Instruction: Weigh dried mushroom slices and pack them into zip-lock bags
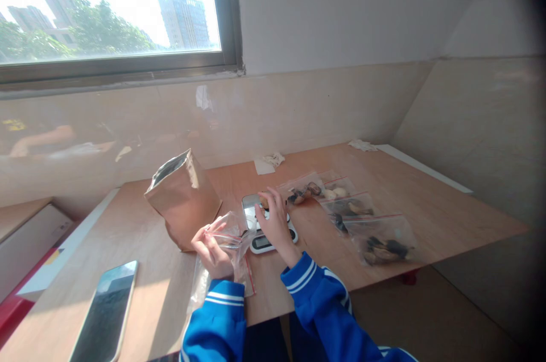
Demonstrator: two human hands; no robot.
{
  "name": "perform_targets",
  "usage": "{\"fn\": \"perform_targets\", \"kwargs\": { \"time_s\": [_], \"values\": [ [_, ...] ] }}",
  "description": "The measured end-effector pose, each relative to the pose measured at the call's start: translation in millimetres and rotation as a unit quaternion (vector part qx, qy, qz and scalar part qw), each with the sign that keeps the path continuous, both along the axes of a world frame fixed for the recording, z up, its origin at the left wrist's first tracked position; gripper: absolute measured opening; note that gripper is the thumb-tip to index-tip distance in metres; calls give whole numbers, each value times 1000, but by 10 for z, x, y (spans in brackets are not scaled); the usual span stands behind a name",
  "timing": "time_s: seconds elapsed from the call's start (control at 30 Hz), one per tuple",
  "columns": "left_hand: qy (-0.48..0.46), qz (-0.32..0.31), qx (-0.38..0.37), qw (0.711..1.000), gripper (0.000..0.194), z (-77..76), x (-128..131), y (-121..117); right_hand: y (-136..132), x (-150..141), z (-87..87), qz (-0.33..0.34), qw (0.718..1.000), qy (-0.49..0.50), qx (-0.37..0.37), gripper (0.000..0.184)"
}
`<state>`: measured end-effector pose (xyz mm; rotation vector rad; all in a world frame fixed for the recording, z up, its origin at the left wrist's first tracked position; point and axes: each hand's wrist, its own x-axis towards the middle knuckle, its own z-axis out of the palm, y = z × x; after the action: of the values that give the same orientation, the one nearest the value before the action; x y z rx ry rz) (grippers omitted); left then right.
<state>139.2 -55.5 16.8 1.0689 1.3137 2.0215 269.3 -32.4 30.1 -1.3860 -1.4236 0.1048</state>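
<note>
At far left, a phone lies face up on the worktop. To its right stands an open-topped brown paper bag, leaning slightly. The left hand, beside it, pinches a clear zip bag near its red seal; more clear bags lie flat beneath. Next is a small white scale, a brown piece at its platform. The right hand is over the scale, fingers curved and parted at that piece; whether they grip it cannot be determined. Farther right, filled zip bags hold dark and pale pieces, some bags overlapping. Crumpled tissue lies near the wall.
</note>
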Motion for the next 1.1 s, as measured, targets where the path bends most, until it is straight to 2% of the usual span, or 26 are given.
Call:
{"fn": "perform_targets", "kwargs": {
  "time_s": [0.13,0.2,0.3,0.5,0.9,1.1],
  "values": [
    [-23,-18,-1,1000,20,4,-6,-12,182,118,-260,-87,992,-77,-57,59],
    [-14,-17,1,1000,20,0,-14,-15,221,151,-344,-98,989,-91,-69,63],
    [-2,-15,-1,1000,19,-9,-24,-15,212,180,-398,-82,991,-87,-66,53],
    [8,-12,-9,1000,21,-20,-27,-7,126,207,-392,-51,991,-92,-78,30],
    [-6,-6,-17,1000,22,-2,-17,0,92,94,-326,-38,991,-106,-72,26],
    [-18,-14,-6,1000,21,-41,-39,16,102,121,-359,-15,997,-51,-49,26]
  ]
}}
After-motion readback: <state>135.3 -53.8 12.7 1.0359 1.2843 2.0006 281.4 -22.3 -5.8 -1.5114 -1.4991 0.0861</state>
